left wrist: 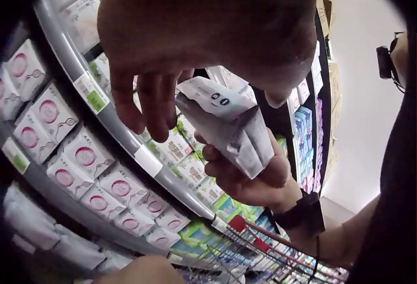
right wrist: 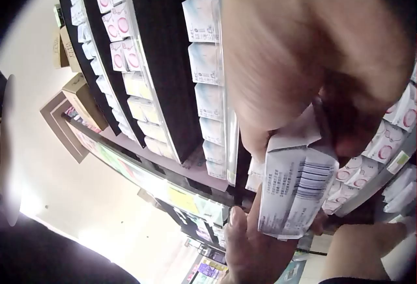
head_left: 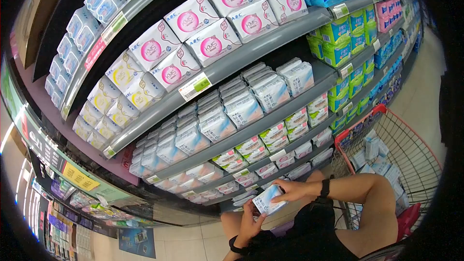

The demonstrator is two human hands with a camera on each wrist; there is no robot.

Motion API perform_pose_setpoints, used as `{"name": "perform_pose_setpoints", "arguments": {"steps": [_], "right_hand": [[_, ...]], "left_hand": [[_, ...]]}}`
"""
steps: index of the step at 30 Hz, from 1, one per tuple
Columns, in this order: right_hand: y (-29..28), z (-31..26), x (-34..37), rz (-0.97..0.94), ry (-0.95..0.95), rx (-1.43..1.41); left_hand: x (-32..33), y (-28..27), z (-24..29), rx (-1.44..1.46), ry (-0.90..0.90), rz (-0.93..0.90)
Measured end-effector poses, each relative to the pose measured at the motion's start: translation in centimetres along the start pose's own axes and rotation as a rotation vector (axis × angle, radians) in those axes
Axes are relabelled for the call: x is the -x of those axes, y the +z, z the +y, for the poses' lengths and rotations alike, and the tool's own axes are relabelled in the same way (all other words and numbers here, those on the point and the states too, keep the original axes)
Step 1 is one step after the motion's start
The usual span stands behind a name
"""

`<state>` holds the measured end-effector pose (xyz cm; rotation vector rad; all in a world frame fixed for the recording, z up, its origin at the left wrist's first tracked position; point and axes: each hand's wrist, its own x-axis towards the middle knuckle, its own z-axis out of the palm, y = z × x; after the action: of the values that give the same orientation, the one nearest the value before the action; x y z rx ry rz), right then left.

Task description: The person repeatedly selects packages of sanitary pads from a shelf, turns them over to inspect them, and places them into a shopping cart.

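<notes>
Both hands hold one small white-and-blue pack of sanitary pads (head_left: 268,200) in front of the lap, over the bent knees. My right hand (head_left: 292,191) grips its right end, thumb across the top face and fingers beneath. At the near left corner, my left hand (head_left: 248,222) holds it between thumb and fingers. A folded, sealed end of the pack (left wrist: 229,127) shows in the left wrist view. The right wrist view shows a side with a barcode and printed text, with the left thumb (right wrist: 238,224) beside it.
Shelves of pad packs curve ahead; similar white-and-blue packs (head_left: 217,118) fill a middle shelf, with pink-circled packs (head_left: 210,43) above and green packs (head_left: 336,43) to the right. A red-rimmed wire shopping cart (head_left: 411,137) stands at right, holding several packs (head_left: 372,147). Tiled floor (head_left: 183,241) lies below.
</notes>
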<state>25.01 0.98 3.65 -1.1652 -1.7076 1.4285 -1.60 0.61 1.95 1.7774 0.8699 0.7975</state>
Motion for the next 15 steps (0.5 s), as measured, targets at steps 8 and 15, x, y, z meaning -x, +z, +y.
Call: {"name": "perform_pose_setpoints", "arguments": {"steps": [8,15], "right_hand": [[0.2,0.4,0.2,-0.055,-0.036,0.152],[-0.1,1.3,-1.0,-0.102,0.029,-0.150]], "left_hand": [[-0.5,0.8,0.2,0.214,-0.126,-0.010],[-0.5,1.3,0.8,-0.004,0.133,0.170]]}}
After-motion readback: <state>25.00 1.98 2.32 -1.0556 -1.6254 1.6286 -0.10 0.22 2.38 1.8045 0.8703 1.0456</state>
